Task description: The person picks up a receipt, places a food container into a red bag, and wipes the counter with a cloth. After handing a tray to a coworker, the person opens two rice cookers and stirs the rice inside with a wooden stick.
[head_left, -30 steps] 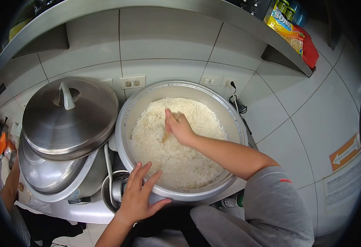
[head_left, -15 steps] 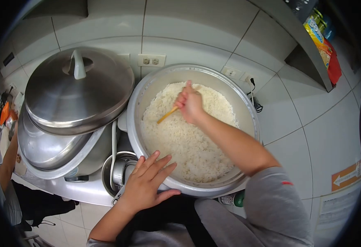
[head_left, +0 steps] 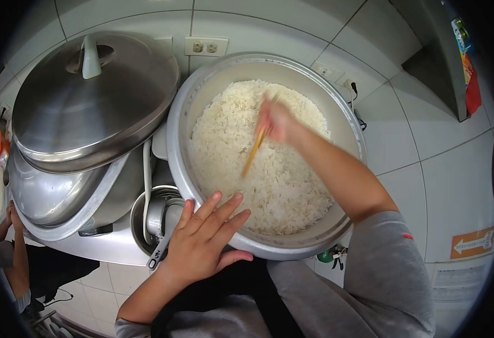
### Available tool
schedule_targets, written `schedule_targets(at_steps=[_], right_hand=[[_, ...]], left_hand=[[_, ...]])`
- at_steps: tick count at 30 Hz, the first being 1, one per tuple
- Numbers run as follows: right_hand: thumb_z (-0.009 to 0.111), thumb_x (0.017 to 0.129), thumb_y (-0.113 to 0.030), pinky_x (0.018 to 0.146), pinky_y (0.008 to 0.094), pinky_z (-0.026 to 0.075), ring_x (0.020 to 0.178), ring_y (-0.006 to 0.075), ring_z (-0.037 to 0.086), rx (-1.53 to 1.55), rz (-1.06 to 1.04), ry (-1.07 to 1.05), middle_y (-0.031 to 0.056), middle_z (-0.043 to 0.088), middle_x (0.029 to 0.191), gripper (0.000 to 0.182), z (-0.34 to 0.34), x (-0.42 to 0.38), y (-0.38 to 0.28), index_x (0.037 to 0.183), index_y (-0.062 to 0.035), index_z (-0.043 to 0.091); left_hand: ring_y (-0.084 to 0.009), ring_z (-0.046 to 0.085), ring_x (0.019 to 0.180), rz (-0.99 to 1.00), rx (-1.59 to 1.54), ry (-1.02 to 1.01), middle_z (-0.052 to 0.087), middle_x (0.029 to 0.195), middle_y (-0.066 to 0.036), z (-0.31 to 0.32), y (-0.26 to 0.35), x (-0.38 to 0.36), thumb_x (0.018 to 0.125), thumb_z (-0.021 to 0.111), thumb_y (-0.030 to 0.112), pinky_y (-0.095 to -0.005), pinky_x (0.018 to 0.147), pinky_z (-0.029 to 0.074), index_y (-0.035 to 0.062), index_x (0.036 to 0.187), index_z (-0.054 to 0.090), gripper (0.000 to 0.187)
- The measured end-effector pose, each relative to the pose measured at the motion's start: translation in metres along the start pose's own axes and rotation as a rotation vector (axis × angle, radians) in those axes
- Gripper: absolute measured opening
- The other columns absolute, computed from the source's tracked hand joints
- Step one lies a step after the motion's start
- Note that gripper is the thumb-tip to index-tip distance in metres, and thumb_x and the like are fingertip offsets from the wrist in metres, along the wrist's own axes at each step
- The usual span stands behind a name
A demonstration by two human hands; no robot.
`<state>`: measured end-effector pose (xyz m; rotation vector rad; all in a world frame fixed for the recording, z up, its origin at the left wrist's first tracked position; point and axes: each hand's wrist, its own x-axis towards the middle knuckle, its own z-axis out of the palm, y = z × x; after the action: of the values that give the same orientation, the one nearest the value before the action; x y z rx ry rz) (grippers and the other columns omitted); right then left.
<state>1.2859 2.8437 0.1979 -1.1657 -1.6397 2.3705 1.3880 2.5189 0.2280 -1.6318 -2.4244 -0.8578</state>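
A large round metal pot (head_left: 180,186) holds a deep bed of white cooked rice (head_left: 224,129). My right hand (head_left: 277,119), blurred by motion, is closed around a thin wooden chopstick (head_left: 252,155) over the middle of the rice. The chopstick's lower end slants toward me, at the rice surface. With fingers spread, my left hand (head_left: 202,242) rests flat on the near left rim of the pot and holds nothing.
At left, a big steel lid (head_left: 89,118) leans on another wide metal pot (head_left: 112,186) with its own lid. A smaller steel pot (head_left: 137,222) with ladles stands between. Another person's arm (head_left: 19,259) shows at far left. Tiled wall and outlets (head_left: 206,46) lie behind.
My right hand has shifted across the rice, and the chopstick now points more steeply toward me. My left hand stays on the rim. The view has tilted slightly.
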Motion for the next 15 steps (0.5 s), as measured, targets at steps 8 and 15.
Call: schedule_targets(at_steps=[8,15], right_hand=[[0.046,0.099,-0.051,0.05,0.0308,0.039,0.045,0.0155,0.033,-0.661,-0.022,-0.335,0.0001,0.033,0.052,0.056,0.052,-0.079,-0.007,0.059,-0.014,0.034],[0.043,0.101,-0.047,0.048,0.0334,0.039,0.042,0.0149,0.029,-0.293,-0.335,-0.428,-0.0003,0.028,0.049,0.056,0.053,-0.081,0.012,0.058,-0.0144,0.03]], left_hand=[[-0.0286,0.033,0.14,0.061,0.047,0.003,0.05,0.142,-0.003,0.002,-0.007,-0.002,0.067,0.07,0.061,-0.0502,0.116,0.015,0.0182,0.123,0.063,0.07],[-0.0241,0.053,0.122,0.045,-0.15,0.112,0.06,0.113,-0.002,0.006,-0.019,-0.002,0.067,0.077,0.05,-0.0439,0.103,0.037,0.0158,0.104,0.067,0.051]])
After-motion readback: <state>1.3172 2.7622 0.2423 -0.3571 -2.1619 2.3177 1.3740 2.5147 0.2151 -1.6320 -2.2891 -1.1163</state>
